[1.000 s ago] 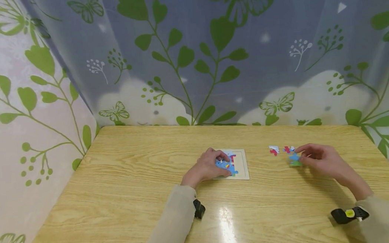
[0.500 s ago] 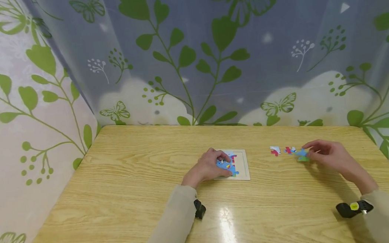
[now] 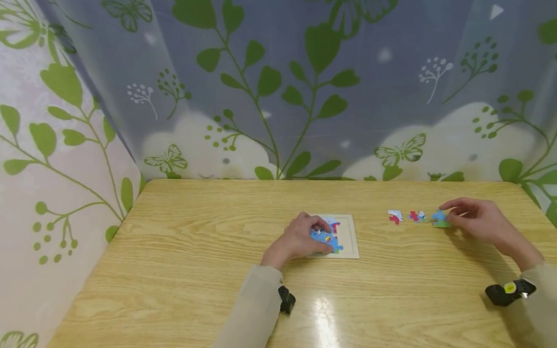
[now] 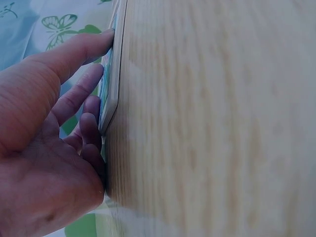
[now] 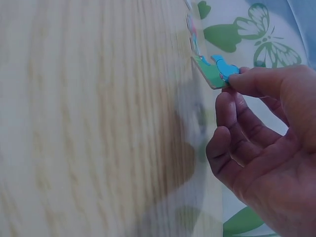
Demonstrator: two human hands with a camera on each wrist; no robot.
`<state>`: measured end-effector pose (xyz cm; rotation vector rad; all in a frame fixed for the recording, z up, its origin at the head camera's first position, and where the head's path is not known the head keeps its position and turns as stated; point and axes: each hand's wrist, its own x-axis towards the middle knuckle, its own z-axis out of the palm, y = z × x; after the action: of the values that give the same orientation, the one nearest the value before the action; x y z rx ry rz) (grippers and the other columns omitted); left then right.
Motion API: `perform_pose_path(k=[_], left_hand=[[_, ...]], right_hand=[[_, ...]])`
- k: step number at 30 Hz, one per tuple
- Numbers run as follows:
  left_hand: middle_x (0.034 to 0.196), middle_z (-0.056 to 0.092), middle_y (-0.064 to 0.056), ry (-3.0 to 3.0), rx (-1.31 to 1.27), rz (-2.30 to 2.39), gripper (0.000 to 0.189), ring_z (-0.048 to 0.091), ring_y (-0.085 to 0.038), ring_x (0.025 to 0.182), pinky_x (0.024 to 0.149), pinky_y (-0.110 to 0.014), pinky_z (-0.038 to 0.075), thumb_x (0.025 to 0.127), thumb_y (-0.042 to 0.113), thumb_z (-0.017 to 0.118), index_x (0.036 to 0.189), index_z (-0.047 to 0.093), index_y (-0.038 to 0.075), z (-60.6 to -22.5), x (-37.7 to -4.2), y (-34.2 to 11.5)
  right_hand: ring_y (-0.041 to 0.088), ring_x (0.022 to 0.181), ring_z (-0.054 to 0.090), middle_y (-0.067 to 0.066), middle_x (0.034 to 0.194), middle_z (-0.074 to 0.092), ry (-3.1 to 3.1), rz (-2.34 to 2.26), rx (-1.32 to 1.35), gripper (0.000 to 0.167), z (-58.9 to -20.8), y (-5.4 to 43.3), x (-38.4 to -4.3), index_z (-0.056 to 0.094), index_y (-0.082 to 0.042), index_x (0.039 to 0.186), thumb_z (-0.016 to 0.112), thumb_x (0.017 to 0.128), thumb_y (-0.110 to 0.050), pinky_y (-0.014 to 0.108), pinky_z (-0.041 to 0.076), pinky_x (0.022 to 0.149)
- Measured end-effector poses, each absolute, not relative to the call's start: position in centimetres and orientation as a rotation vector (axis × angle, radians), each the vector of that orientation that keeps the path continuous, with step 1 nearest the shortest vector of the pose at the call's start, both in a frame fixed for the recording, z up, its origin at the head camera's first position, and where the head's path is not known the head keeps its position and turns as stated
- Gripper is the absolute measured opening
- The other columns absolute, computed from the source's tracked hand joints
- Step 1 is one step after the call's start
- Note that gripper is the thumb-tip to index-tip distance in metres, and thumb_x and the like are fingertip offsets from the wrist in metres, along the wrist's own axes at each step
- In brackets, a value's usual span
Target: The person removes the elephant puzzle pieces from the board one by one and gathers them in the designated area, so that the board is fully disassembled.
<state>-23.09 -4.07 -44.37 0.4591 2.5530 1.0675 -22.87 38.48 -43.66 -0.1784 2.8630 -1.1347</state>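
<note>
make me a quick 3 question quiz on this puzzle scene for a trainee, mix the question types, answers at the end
1. Multiple choice: which hand pinches the thin blue-and-green jigsaw piece?
a) left hand
b) right hand
c) neither

2. True or false: the pale rectangular puzzle board is completely covered by fitted pieces.

3. Short answer: in the head view, where is the loose red-and-white jigsaw piece nearest the board, relative to the board and the blue-and-green piece?

Key:
1. b
2. False; the strip of board on the side facing the loose pieces is bare.
3. Between them, lying on the wood-grained table.
</note>
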Motion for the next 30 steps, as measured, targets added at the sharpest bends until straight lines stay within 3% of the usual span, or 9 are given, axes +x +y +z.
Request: perform_pose_path(k=[30], left_hand=[[0.119, 0.052, 0.002, 2.553, 0.431, 1.048, 0.031, 0.047, -0.019, 0.106, 0.095, -0.039, 0.042, 0.085, 0.033, 0.084, 0.111, 0.068, 0.027, -44.4, -23.1, -4.0]], right_hand=[[0.002, 0.074, 0.059, -0.019, 0.087, 0.067, 2.827, -1.163, -0.147, 0.031, -44.6, 40.2, -24.0, 0.063, 0.003, 0.123, 0.061, 0.103, -0.020, 0.028, 0.049, 0.059]])
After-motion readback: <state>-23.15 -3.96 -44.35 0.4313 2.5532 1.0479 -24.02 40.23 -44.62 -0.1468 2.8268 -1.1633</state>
